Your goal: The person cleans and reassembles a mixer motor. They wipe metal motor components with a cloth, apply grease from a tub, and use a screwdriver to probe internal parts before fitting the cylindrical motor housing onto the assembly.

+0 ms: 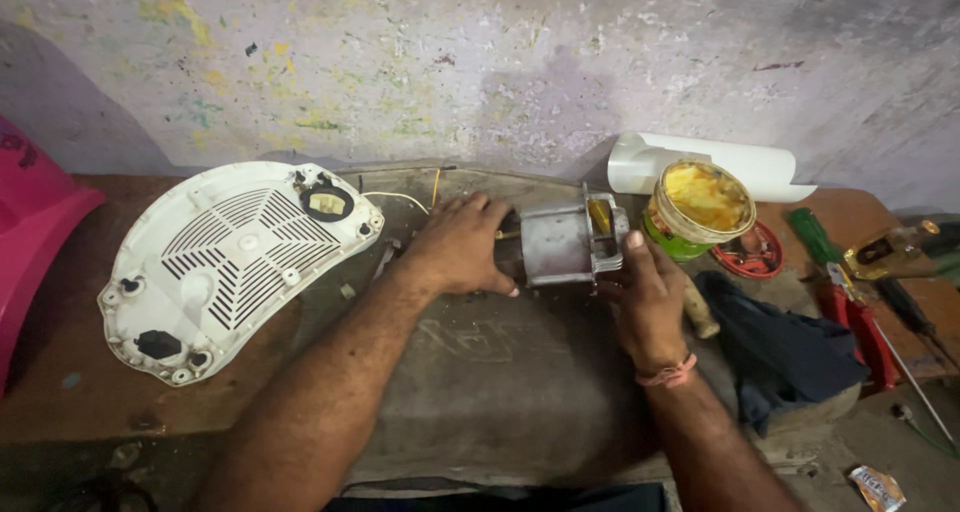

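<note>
A grey metal motor (562, 242) lies on its side on a dark stone slab (500, 392) in the middle of the bench. My left hand (460, 245) wraps around the motor's left end. My right hand (648, 297) grips its right end at the metal bracket, thumb on the frame. Thin yellow and white wires (400, 197) run from the motor towards the wall.
A white vented plastic cover (230, 262) lies to the left. An open tin of yellow grease (700, 210) and its red lid (750, 252) stand right of the motor, with a white roll (720, 162) behind. A dark cloth (780, 352), red-handled pliers (860, 322) and screwdrivers (815, 234) lie at the right. Pink plastic (30, 222) sits far left.
</note>
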